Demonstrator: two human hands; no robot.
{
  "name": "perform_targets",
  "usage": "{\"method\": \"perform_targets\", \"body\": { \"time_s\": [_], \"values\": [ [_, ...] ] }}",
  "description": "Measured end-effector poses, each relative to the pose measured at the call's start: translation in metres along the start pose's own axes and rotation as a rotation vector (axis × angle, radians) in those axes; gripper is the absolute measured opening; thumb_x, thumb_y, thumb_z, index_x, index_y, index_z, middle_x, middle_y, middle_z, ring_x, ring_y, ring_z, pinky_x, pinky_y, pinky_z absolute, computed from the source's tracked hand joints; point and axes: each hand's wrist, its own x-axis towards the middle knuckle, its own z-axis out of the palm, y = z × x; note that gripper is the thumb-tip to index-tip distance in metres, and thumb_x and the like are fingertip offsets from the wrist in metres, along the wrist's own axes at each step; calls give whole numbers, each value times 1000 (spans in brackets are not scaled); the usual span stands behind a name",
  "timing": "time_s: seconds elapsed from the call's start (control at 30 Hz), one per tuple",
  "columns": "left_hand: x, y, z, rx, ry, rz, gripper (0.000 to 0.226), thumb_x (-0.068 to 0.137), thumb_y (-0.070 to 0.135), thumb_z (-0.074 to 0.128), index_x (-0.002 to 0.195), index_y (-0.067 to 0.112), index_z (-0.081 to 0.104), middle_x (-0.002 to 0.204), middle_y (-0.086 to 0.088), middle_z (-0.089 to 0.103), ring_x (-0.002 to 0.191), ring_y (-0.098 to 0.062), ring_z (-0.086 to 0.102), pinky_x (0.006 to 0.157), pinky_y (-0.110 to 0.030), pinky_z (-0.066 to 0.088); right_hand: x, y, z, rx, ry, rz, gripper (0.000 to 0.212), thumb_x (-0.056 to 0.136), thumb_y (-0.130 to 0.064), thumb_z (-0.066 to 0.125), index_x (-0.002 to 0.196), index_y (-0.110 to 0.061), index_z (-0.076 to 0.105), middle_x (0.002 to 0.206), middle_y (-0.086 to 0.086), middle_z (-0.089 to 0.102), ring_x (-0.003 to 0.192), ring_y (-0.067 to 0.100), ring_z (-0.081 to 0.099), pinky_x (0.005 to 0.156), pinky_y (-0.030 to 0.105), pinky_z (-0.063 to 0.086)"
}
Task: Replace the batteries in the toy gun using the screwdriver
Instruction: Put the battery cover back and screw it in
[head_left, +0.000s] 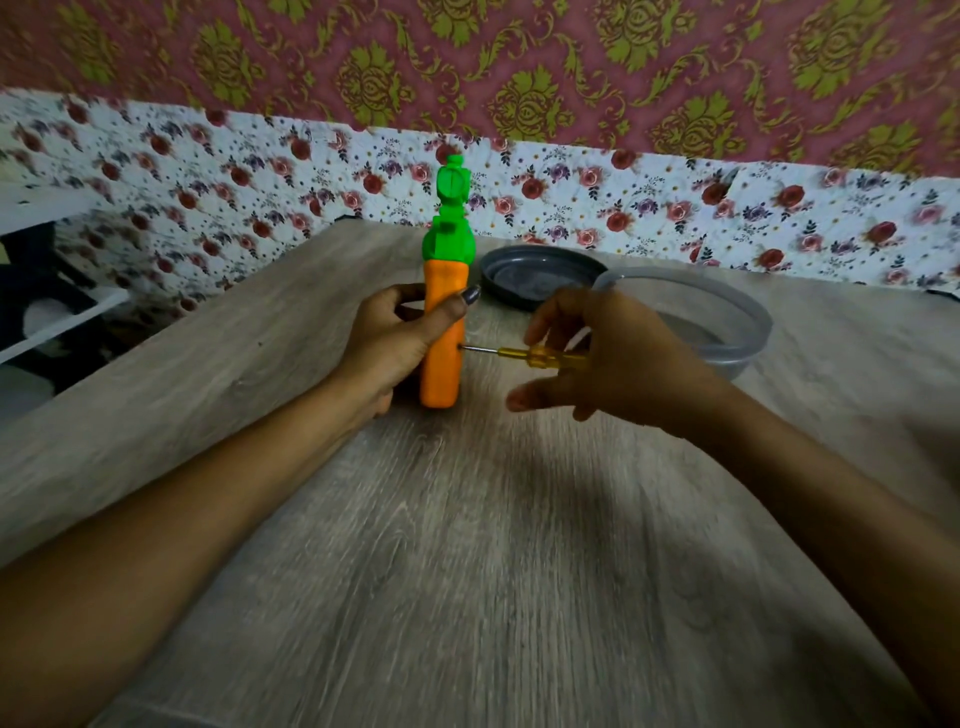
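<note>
The wood-grain tabletop (467, 545) carries everything here, and behind the hands sit a clear round container (727, 312) and its grey lid (535, 275), both well apart from the work. The toy gun (441, 332) stands on end on the tabletop, orange grip down and green part up, and this is where trouble could start: it balances on a small base, so a sideways push from the tool could tip it or skid it along the smooth surface if the grip slackens. The left hand (395, 338) is wrapped around the orange grip, thumb across the front and fingers (402, 299) curled closed behind it, which looks like a firm hold. The right hand (613, 364) holds the yellow-handled screwdriver (540, 356) level, the handle pinched between thumb and forefinger while the other fingers (530, 400) spread loosely open below. The metal tip meets the right side of the orange grip, seemingly at a screw, though the screw itself is too small to make out. With so light a pinch, I judge the tip could slip out of the screw head and scratch the plastic or jab toward the left thumb; a loosened screw could also drop and roll away, since the container is not under it.
</note>
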Motion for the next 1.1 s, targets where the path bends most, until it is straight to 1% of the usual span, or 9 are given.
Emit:
{"method": "perform_targets", "body": {
  "time_s": [0.13, 0.23, 0.4, 0.53, 0.67, 0.77, 0.93, 1.03, 1.1],
  "values": [
    [0, 1, -1, 14, 3, 3, 45, 77, 36, 70, 114, 12, 59, 79, 6, 61, 68, -2, 58, 49, -12, 46, -1, 2, 2, -73, 182, -75, 15, 72, -26, 74, 79, -13, 71, 62, -3, 66, 53, 5, 60, 54, 18, 50],
    [1, 0, -2, 11, 2, -5, 49, 76, 37, 70, 116, 11, 60, 82, 4, 61, 72, -5, 58, 58, -20, 46, 0, 1, 6, -60, 140, -35, 19, 83, -29, 62, 84, -12, 70, 60, -3, 65, 43, 2, 58, 41, 13, 46],
    [2, -1, -1, 13, 19, 1, 45, 78, 34, 69, 116, 11, 59, 81, 5, 60, 69, -3, 57, 54, -16, 45, -1, 0, 5, -25, 86, -44, 29, 66, -26, 78, 88, -15, 62, 78, 2, 67, 51, 11, 63, 46, 24, 54],
    [2, -3, 0, 5, 21, 4, 48, 78, 34, 70, 117, 10, 59, 81, 4, 60, 71, -4, 58, 57, -19, 45, -1, 2, 5, -128, 232, -92, 21, 74, -32, 71, 74, -11, 72, 62, 3, 68, 49, 10, 59, 52, 22, 49],
    [2, -2, 0, 9, 34, 10, 44, 78, 33, 69, 115, 10, 59, 79, 6, 60, 68, -2, 56, 56, -16, 44, 0, -1, 6, -72, 128, -25, 20, 84, -31, 60, 85, -13, 68, 66, 1, 67, 44, 5, 57, 40, 10, 43],
    [1, -1, 0, 3, 32, 12, 45, 78, 33, 70, 115, 10, 59, 80, 5, 60, 69, -3, 57, 58, -18, 45, -2, -2, 4, 12, 2, 10, 31, 72, -28, 72, 97, -14, 60, 80, 1, 66, 54, 11, 63, 44, 19, 52],
    [0, -1, 1, 14, 33, 7, 43, 78, 34, 70, 114, 12, 59, 80, 5, 60, 71, -4, 58, 58, -19, 46, -2, 1, 5, -121, 197, -73, 19, 72, -30, 73, 76, -12, 71, 58, -5, 63, 46, 5, 57, 51, 16, 48],
    [0, 0, 1, 14, 55, 15, 42, 78, 33, 70, 112, 12, 60, 78, 5, 60, 69, -4, 57, 59, -19, 46, -1, -1, 9, -76, 98, 42, 27, 84, -34, 60, 66, -15, 66, 46, -7, 58, 34, 1, 51, 36, 11, 38],
    [0, 0, 0, 10, 60, 14, 41, 78, 32, 70, 112, 11, 60, 78, 5, 59, 69, -5, 57, 61, -21, 47, -1, -3, 11, 3, 5, 102, 24, 87, -34, 56, 72, -16, 63, 50, -5, 60, 34, 1, 50, 36, 12, 36]
  ]
}}
